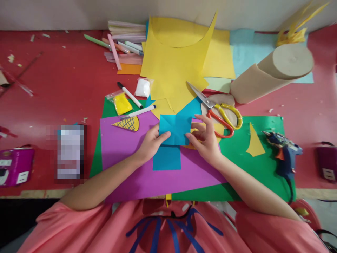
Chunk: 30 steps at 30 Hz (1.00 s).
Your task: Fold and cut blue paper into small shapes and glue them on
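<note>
A creased square of blue paper [175, 127] is held up between my two hands. My left hand [151, 144] pinches its left edge, thumb on the front. At the right edge, my right hand [205, 140] has its thumb against the lower corner, and the fingers are curled behind or beside it. Under the held square, a second blue paper piece [166, 160] lies on the purple sheet [126, 175]. To the left rests a yellow paper cone shape [127, 123] with dark grid lines. Scissors [210, 105] with yellow and red handles lie just beyond my right hand.
A glue gun [285, 154] and a yellow scrap [255, 142] lie right on the green sheet [237, 168]. Markers [131, 96], clay packets [122, 103] and large yellow paper [173, 63] lie beyond. A beige roll [271, 75] is back right; a blurred phone-like object [68, 151] sits left.
</note>
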Available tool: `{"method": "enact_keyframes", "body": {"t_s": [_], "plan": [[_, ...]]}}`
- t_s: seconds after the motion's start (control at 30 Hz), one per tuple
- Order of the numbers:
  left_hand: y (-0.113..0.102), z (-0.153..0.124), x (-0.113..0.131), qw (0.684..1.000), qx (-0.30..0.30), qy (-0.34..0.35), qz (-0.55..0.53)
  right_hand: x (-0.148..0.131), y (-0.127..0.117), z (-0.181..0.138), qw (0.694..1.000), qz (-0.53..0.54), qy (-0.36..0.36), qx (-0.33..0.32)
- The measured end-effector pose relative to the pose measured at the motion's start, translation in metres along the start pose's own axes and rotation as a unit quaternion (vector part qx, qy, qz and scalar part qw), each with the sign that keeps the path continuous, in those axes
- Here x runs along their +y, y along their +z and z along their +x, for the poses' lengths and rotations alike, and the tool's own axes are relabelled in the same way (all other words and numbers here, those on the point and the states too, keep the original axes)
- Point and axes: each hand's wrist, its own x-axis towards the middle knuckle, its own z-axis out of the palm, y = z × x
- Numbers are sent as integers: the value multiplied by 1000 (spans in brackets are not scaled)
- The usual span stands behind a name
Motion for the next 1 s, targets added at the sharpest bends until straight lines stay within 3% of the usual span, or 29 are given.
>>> {"method": "enact_keyframes", "body": {"t_s": [0.13,0.27,0.43,0.63,0.83,1.0], "plan": [[-2,1,-2,1000,7,0,-24,1,-5,-1,983,-124,-111,-80],[-5,-1,-5,1000,-7,-11,-28,2,-5,2,975,-141,-140,-101],[-8,-2,-6,999,-26,-18,-28,0,-4,5,988,-77,-114,-69],[-12,0,-12,999,-18,-36,-3,1,-7,6,993,19,-42,-111],[-9,-1,-12,999,8,-29,32,1,-6,8,992,-5,-55,-115],[-6,-2,-8,999,-3,-16,36,-1,-6,9,996,-9,-46,-74]]}}
